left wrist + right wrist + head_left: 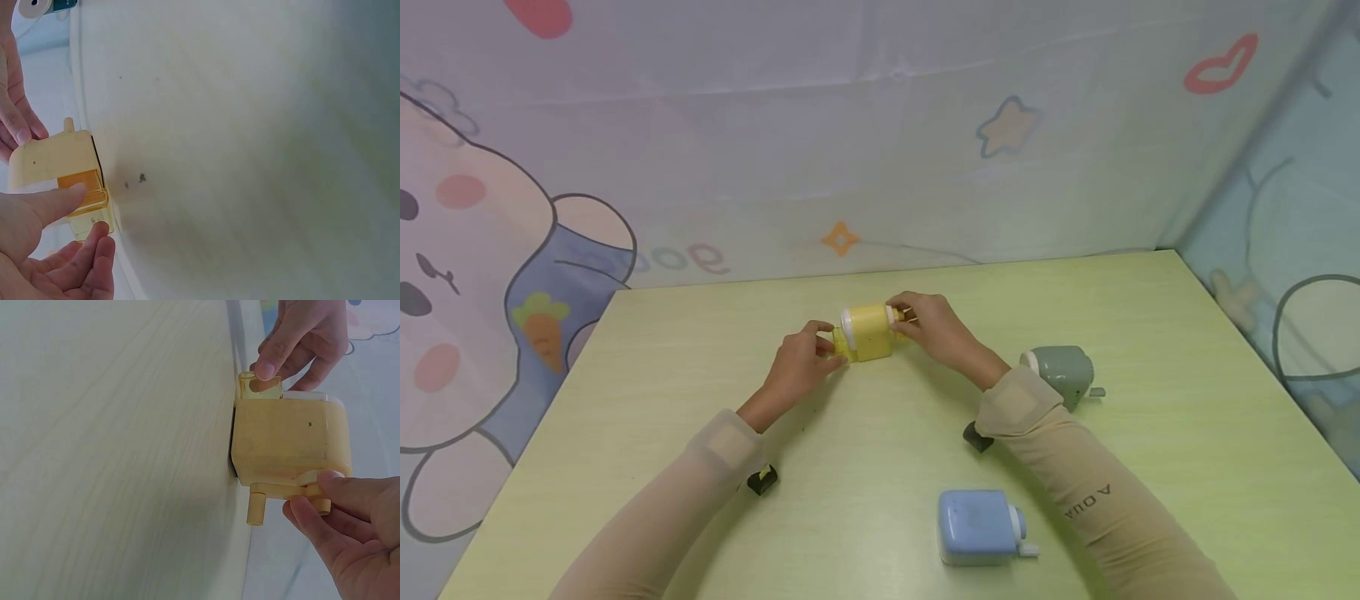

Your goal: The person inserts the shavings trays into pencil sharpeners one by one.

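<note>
A yellow hand-crank pencil sharpener (pixel 872 333) sits near the far side of the table, between both hands. My left hand (pixel 801 362) pinches its see-through yellow shavings drawer (pixel 94 178), thumb on one face and fingers on the other. The drawer sticks partly out of the body. On the opposite end, my right hand (pixel 936 329) pinches the hub of the crank (pixel 275 490) between thumb and fingers. The crank's handle (pixel 255 509) points toward the table side in the right wrist view.
A grey-green sharpener (pixel 1063 371) stands to the right, partly behind the right sleeve. Nearer, a blue sharpener (pixel 976 525) has its white crank facing right. Small black pieces (pixel 763 479) show beside the sleeve cuffs. A printed cloth (pixel 880 167) hangs behind the table's back edge.
</note>
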Demonstrator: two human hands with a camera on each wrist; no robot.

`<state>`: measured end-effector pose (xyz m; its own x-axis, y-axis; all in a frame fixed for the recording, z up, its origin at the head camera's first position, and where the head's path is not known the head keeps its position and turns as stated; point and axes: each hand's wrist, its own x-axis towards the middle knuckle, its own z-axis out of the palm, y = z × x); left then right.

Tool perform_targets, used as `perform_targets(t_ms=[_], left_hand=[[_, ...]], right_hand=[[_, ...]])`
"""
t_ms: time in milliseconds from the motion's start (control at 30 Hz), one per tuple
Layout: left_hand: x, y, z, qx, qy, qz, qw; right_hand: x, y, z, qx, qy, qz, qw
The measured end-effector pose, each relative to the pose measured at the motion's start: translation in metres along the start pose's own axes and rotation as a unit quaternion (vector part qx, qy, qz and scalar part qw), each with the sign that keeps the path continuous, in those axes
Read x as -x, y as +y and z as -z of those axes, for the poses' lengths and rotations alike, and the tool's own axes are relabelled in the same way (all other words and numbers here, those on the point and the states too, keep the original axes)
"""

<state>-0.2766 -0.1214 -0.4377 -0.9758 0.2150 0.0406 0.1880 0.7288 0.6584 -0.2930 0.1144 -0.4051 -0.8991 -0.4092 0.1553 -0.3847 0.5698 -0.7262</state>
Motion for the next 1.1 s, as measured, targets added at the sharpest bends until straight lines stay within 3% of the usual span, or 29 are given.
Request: perform_targets(t_ms=[1100], left_hand=[[-0.0018,0.0033,0.0018,0.009,-0.005,-0.002,0.9999]], right_hand=[[0.0006,-0.0011,-0.0011,0.0,0.004,0.005,1.0]])
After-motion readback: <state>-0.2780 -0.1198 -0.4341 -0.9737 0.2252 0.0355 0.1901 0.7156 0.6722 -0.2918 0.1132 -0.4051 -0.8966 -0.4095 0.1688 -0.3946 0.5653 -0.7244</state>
